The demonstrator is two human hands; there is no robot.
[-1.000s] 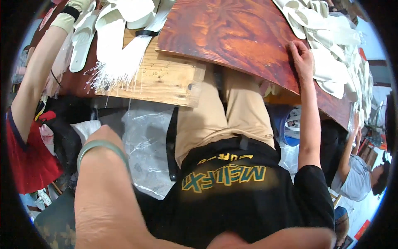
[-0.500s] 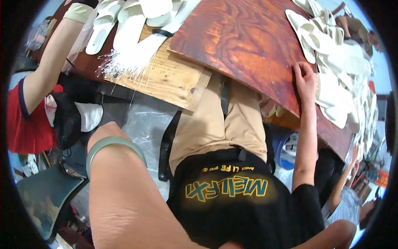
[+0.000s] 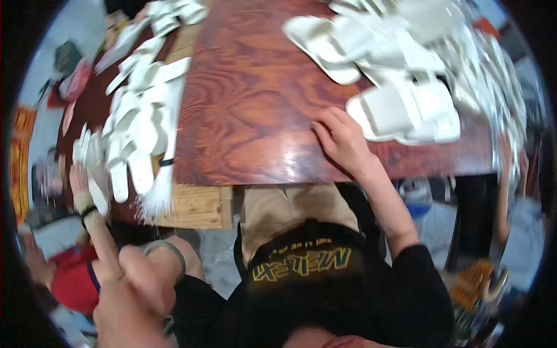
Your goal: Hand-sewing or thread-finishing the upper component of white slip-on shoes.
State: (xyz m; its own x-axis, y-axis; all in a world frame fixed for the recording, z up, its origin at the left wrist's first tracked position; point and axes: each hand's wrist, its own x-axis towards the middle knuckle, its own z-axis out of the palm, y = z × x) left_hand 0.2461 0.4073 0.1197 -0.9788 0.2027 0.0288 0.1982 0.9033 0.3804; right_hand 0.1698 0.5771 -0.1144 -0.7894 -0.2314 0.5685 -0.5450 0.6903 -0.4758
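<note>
My right hand (image 3: 342,139) rests on the red-brown wooden table (image 3: 249,133), fingers loosely curled in and nothing visible in them. Close beside its knuckles, to the right, lies a white open-toed slipper (image 3: 394,113). Another white slipper (image 3: 319,49) lies farther back, at the edge of a larger heap. My left hand (image 3: 136,290) is raised at the lower left, close to me and smeared by motion, so its fingers cannot be made out. A pale green bangle (image 3: 168,249) circles the left arm.
More white slippers (image 3: 139,127) cover the left table beside a bundle of thin white strands (image 3: 156,197) with a black band. Another person's hand (image 3: 78,177) is near them. A second person's arm (image 3: 503,197) shows at the right. Clear plastic wrapping (image 3: 476,64) lies behind the right-hand heap.
The view has swung, so the table fills more of its middle. My left arm has folded, bringing the hand up close. My right hand still rests on the table near the slippers.
</note>
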